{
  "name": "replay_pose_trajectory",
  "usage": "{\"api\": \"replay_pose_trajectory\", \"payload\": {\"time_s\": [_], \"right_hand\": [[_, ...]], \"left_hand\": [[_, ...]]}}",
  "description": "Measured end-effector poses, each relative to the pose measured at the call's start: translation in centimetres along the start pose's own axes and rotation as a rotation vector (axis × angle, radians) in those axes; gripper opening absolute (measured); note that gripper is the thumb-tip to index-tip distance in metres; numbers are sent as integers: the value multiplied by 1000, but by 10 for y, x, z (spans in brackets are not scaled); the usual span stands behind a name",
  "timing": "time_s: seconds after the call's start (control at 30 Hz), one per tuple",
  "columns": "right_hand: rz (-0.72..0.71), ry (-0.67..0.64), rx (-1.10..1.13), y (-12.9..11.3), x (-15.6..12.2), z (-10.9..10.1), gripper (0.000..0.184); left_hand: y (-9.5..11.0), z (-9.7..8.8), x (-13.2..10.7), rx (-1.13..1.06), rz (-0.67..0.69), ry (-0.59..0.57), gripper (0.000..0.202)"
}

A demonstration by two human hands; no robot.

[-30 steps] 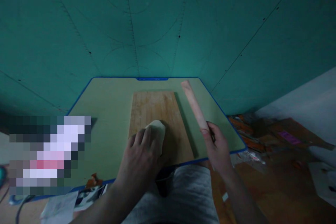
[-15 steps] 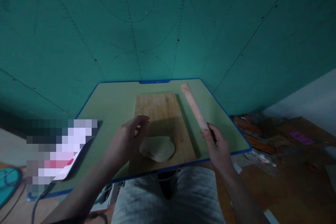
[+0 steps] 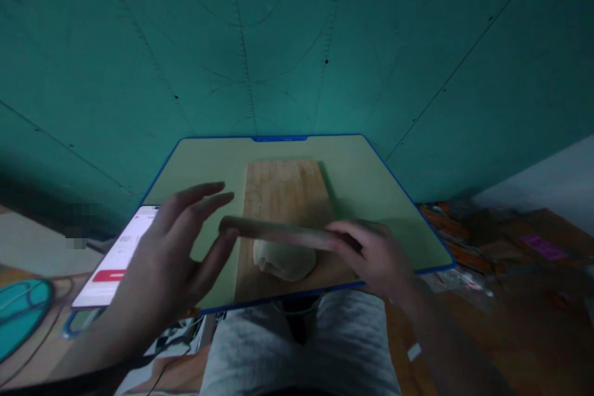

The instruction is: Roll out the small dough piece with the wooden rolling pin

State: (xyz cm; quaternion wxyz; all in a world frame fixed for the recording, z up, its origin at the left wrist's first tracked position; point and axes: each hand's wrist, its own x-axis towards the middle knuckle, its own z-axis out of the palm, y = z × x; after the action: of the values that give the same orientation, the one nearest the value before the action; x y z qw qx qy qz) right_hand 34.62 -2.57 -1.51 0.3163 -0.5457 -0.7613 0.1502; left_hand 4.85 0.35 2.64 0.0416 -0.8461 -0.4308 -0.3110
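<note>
My right hand (image 3: pixel 369 250) grips one end of a wooden rolling pin (image 3: pixel 278 233), which lies crosswise in the air over the near part of a wooden board (image 3: pixel 285 189). Beneath and just in front of the pin, a flattened lump of pale dough (image 3: pixel 285 263) rests on the board, its far edge hidden by the pin. At the pin's other end is my left hand (image 3: pixel 185 235), fingers spread and thumb close to the tip. Whether that thumb touches the wood I cannot tell.
The board lies on a pale green table (image 3: pixel 211 164) with a blue rim, against a green wall (image 3: pixel 288 43). A lit phone (image 3: pixel 116 253) stands at the table's left. A teal round object (image 3: pixel 23 315) is at far left; clutter (image 3: pixel 464 247) covers the floor at right.
The rolling pin has swung from pointing away at the right to lying crosswise over the dough. My left hand has moved left and spread its fingers near the pin's end.
</note>
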Motion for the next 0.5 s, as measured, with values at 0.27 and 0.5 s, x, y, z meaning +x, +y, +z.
{"api": "replay_pose_trajectory", "payload": {"time_s": [0.27, 0.5], "right_hand": [[-32, -37, -197, -20, 26, 30, 31], [-33, -61, -394, -23, 33, 31, 32]], "left_hand": [[-6, 44, -19, -68, 19, -265, 43], [-1, 55, -14, 101, -63, -267, 54]]}}
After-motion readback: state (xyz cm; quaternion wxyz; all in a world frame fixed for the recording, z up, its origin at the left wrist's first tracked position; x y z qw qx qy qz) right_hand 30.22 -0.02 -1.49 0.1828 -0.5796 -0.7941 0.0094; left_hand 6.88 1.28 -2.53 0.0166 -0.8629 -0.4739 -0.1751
